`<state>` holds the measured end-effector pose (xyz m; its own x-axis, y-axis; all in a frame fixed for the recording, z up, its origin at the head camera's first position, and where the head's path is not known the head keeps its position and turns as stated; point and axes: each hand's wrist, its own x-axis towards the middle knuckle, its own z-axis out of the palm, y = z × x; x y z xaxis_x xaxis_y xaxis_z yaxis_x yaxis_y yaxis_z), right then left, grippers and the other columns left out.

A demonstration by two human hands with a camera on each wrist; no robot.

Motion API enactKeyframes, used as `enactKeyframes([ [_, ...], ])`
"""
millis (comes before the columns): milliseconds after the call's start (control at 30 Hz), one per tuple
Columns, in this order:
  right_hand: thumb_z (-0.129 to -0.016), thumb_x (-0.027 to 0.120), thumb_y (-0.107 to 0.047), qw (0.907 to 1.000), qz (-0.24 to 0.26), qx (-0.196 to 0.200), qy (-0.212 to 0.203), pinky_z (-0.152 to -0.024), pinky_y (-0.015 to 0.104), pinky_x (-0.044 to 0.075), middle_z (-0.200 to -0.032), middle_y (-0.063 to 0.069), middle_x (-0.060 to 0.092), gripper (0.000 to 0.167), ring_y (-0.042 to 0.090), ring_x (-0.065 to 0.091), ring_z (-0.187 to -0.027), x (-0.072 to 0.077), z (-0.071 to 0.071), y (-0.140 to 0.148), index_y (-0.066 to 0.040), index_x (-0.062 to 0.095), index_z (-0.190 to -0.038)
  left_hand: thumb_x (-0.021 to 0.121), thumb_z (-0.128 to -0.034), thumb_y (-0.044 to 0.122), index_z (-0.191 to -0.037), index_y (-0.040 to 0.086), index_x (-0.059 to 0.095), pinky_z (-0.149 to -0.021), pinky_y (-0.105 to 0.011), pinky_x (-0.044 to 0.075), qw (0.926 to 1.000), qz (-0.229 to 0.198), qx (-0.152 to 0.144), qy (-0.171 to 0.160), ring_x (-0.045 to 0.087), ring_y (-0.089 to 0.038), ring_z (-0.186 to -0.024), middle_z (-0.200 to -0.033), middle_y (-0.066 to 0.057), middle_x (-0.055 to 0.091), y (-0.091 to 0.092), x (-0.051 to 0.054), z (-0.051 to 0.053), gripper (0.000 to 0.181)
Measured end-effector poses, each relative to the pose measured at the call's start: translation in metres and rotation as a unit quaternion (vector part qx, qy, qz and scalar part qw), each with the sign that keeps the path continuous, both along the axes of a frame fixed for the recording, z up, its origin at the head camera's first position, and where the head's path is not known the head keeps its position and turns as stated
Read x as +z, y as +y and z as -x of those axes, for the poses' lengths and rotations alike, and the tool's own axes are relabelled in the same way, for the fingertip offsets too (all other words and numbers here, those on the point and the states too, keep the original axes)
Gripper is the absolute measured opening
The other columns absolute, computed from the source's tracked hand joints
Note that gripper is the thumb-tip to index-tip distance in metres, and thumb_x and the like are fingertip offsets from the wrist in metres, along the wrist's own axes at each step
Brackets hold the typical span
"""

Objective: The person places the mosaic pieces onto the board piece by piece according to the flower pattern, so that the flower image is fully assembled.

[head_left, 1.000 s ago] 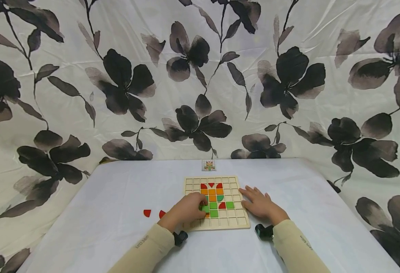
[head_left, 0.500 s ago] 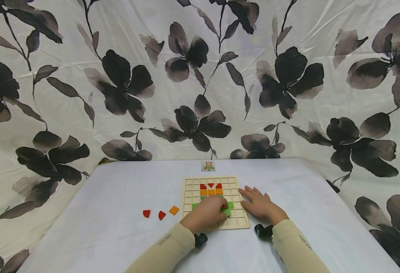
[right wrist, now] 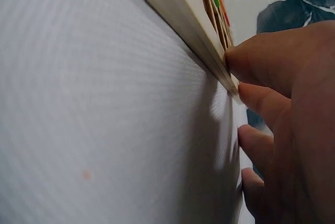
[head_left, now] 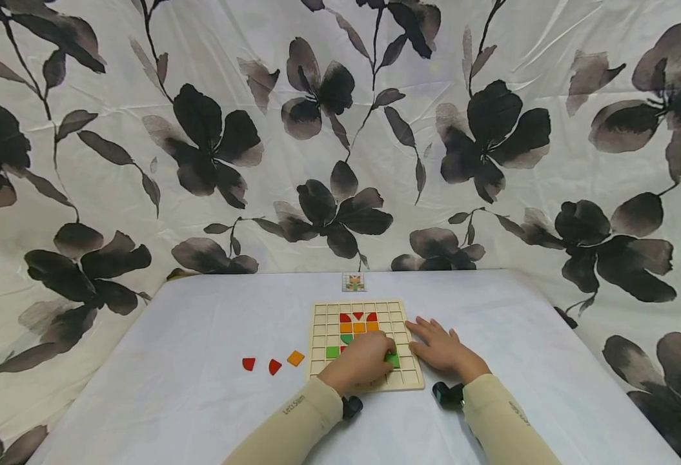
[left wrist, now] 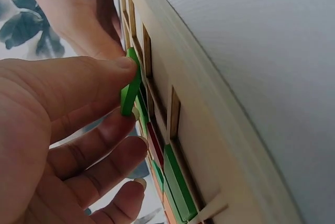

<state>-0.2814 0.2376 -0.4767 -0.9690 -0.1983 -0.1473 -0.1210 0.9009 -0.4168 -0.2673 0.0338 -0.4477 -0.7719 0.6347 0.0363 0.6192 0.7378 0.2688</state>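
My left hand is over the lower right part of a wooden grid board. In the left wrist view its thumb and index finger pinch a green square tile, tilted above the board's cells. Red pieces, orange tiles and green pieces sit in the cells; my left hand hides some of them. My right hand rests at the board's right edge, fingers extended. Its thumb touches the board's side in the right wrist view.
Left of the board lie two red rounded pieces and an orange square tile. A small patterned card lies beyond the board. The white table meets a floral cloth at the back.
My left hand has moved right across the board, carrying the green tile, which uncovers the orange tile on the table and cells on the left. My right hand stays at the board's edge.
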Motion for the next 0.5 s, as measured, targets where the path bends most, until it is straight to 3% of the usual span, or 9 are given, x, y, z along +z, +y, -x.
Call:
enactKeyframes([
  [233, -0.1, 0.046, -0.037, 1.0, -0.003, 0.0, 0.001, -0.11, 0.072, 0.007, -0.159, 0.012, 0.026, 0.054, 0.044, 0.017, -0.147, 0.0, 0.0, 0.0, -0.021, 0.037, -0.15, 0.071, -0.0854, 0.02, -0.105, 0.012, 0.073, -0.084, -0.025, 0.051, 0.9999, 0.005, 0.009, 0.0, 0.057, -0.009, -0.082, -0.094, 0.003, 0.067, -0.002, -0.003, 0.0, 0.021],
  [500, -0.1, 0.046, -0.035, 0.9999, 0.001, 0.004, 0.01, -0.109, 0.072, 0.009, -0.158, 0.014, 0.028, 0.052, 0.045, 0.018, -0.146, 0.002, -0.002, -0.001, -0.019, 0.039, -0.149, 0.071, -0.0828, 0.018, -0.104, 0.014, 0.073, -0.079, -0.024, 0.05, 0.9998, 0.002, 0.014, -0.013, 0.053, -0.007, -0.078, -0.09, 0.006, 0.066, -0.019, -0.001, -0.005, 0.022],
])
